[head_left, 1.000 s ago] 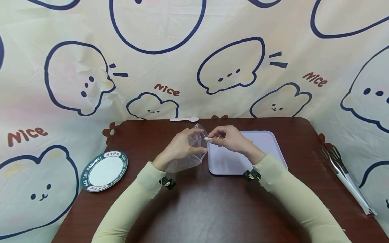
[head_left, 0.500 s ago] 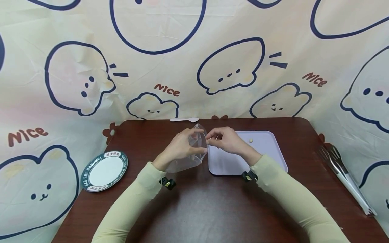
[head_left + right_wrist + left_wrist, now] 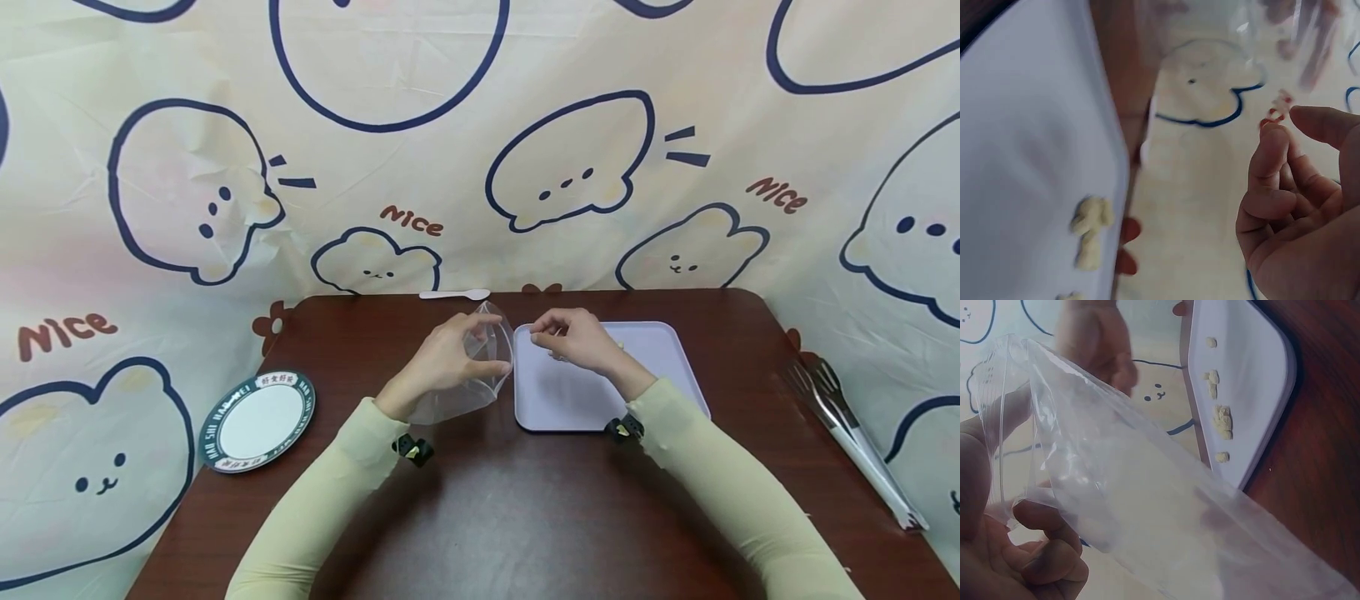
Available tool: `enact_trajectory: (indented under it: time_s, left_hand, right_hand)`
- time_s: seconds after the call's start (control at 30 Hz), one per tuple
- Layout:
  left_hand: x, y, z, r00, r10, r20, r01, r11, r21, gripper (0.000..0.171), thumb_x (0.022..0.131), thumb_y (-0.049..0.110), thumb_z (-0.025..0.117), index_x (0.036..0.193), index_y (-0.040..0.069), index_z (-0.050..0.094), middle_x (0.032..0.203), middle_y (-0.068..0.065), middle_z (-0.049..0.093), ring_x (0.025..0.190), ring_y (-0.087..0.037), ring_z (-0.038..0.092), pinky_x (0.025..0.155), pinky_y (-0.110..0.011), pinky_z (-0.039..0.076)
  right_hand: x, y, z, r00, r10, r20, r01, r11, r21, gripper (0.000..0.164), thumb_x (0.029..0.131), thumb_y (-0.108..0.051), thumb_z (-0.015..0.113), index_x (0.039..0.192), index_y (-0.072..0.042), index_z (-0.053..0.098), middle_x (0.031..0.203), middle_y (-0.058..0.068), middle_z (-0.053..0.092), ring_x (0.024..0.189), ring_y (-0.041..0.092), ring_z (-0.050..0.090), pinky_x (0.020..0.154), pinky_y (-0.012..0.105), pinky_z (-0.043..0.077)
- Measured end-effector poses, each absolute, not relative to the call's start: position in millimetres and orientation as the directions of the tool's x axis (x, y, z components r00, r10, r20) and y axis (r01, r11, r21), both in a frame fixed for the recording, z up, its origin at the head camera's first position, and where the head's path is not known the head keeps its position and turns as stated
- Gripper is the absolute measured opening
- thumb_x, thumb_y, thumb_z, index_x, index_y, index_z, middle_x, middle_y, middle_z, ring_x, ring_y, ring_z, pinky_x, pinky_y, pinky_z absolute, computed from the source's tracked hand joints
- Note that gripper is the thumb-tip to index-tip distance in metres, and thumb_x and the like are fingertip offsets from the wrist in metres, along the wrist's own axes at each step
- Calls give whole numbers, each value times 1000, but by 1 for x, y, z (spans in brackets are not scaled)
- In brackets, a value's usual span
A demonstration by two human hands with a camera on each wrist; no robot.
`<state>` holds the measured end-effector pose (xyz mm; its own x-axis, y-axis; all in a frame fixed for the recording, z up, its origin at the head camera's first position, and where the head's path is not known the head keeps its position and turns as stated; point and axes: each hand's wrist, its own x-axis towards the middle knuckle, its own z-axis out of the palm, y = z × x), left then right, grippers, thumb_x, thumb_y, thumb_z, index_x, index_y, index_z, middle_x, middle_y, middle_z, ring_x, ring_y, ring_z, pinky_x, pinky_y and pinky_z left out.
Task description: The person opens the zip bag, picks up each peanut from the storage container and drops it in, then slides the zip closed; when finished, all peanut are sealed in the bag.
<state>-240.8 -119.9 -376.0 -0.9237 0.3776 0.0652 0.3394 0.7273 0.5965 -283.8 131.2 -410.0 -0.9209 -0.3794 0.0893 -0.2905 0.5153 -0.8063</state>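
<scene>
My left hand [image 3: 450, 354] holds a clear plastic bag [image 3: 1135, 481], thumb and index finger spread at its mouth. A zip line runs along the bag's edge in the left wrist view. My right hand [image 3: 581, 340] hovers over the left part of a pale lilac tray [image 3: 570, 408]. Its thumb and index fingertips stand slightly apart, with nothing visible between them in the right wrist view, and the other fingers curl loosely. On the tray lie several small cream-coloured lumps [image 3: 1222, 422], mostly hidden by the right hand in the head view.
A white plate [image 3: 258, 421] with a green lettered rim lies at the table's left edge. At the back edge is a white spoon [image 3: 455, 295]. Metal tongs [image 3: 862, 450] with fork-like ends lie along the right edge. A printed cloth [image 3: 465, 167] hangs behind.
A second ago my right hand pinched a cream lump at the bag's mouth. The lump has left its fingers, and the hand has moved right, over the tray. My left hand keeps its place.
</scene>
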Motion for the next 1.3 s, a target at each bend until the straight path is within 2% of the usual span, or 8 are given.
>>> enact_trajectory:
  time_s: [0.27, 0.5, 0.77, 1.3]
  left_hand:
    - [-241, -121, -376, -921, 384, 67, 345, 723, 598, 73, 78, 52, 80, 142, 31, 52, 115, -3, 59, 107, -25, 58, 87, -45, 52]
    - [-240, -121, -375, -923, 379, 61, 337, 723, 603, 72, 78, 52, 80, 141, 31, 52, 116, -3, 59, 107, -24, 56, 89, -46, 51]
    - [-241, -122, -375, -918, 391, 71, 352, 718, 601, 71, 79, 51, 80, 141, 29, 53, 113, -3, 58, 104, -25, 56, 85, -42, 49]
    - [-240, -123, -376, -918, 389, 79, 355, 716, 601, 72, 79, 51, 80, 141, 29, 53, 113, -3, 58, 103, -25, 56, 81, -40, 48]
  right_hand:
    - [-304, 151, -444, -949, -312, 51, -234, 582, -779, 13, 91, -22, 71, 98, -10, 73, 88, 6, 69, 73, 17, 61, 62, 28, 50]
    - [-315, 161, -461, -958, -285, 30, -219, 663, -716, 12, 89, -19, 70, 95, -9, 75, 85, 6, 69, 74, 17, 60, 63, 28, 48]
    - [-317, 164, -470, -964, -265, -36, -184, 755, -629, 11, 88, -18, 69, 93, -10, 75, 85, 5, 71, 69, 15, 61, 63, 28, 46]
    - [-314, 162, -471, -966, -251, -66, -174, 814, -554, 13, 88, -16, 68, 96, -10, 77, 89, 4, 73, 75, 16, 61, 65, 26, 44]
